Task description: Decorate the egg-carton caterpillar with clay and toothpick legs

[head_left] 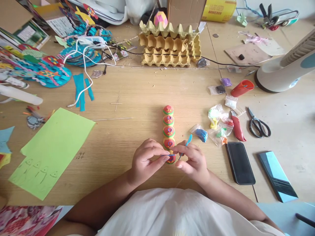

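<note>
A strip of egg-carton cups [168, 131] runs away from me on the table, its bumps covered in red and green clay with small blue and yellow pieces on them. Over its near end, my left hand [147, 160] pinches a thin blue strip [168, 155] between thumb and forefinger. My right hand [193, 160] is close beside it, with a blue plastic clay knife [189, 140] held among its fingers, blade pointing up and away. The right forefinger reaches toward the blue strip's end; whether it touches I cannot tell.
Bags of coloured clay [218, 114], a red utility knife [237, 127], scissors [259, 124] and a black phone [240, 163] lie right. Green paper [59, 144] lies left. Egg cartons [167, 49] stand at the back, a white cable [85, 70] back left.
</note>
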